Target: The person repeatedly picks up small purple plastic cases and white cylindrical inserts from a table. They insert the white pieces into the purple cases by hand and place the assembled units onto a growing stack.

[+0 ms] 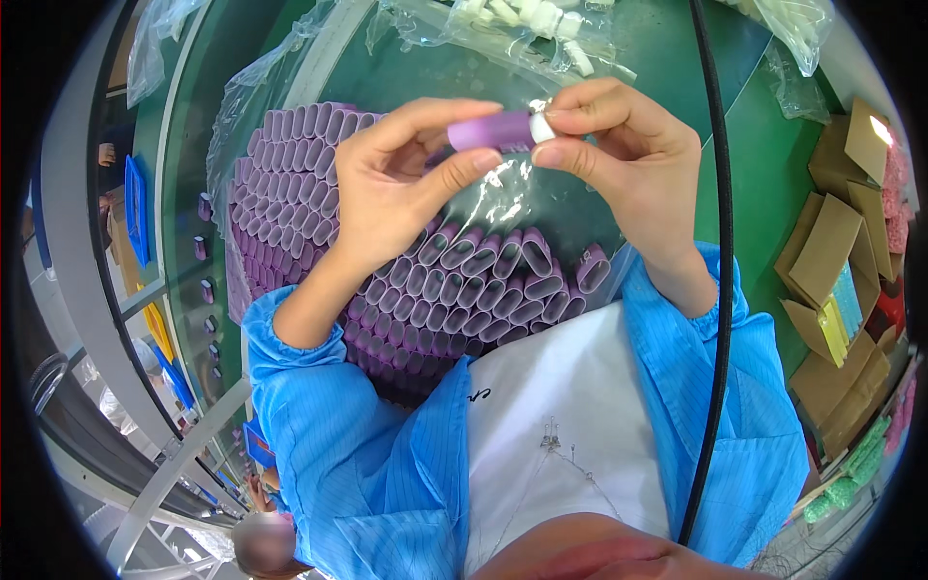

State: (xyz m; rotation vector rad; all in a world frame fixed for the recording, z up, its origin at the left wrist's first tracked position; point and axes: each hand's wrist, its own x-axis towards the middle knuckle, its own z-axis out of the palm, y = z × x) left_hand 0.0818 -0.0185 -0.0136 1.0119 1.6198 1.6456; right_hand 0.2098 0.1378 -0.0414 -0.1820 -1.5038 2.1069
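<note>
In front of my chest, above the table, my left hand (pixel 391 179) is closed on a short purple oval tube (pixel 483 132), gripped between thumb and fingers. My right hand (pixel 628 145) pinches a small white plastic piece (pixel 542 127) at the tube's right end. The two parts meet there; how far the white piece sits inside the tube cannot be made out. Under my hands many purple oval tubes (pixel 464 288) lie stacked on their sides, open ends showing. Another block of the same tubes (pixel 290 174) is at the left. Clear plastic film (pixel 541 198) lies between them.
White plastic pieces (pixel 546 21) lie on clear bags at the far side of the green table (pixel 667 68). A black cable (pixel 723 193) hangs right of my right hand. Cardboard boxes (pixel 822 246) stand at right. Purple pieces (pixel 201 247) sit spaced along a green strip at left.
</note>
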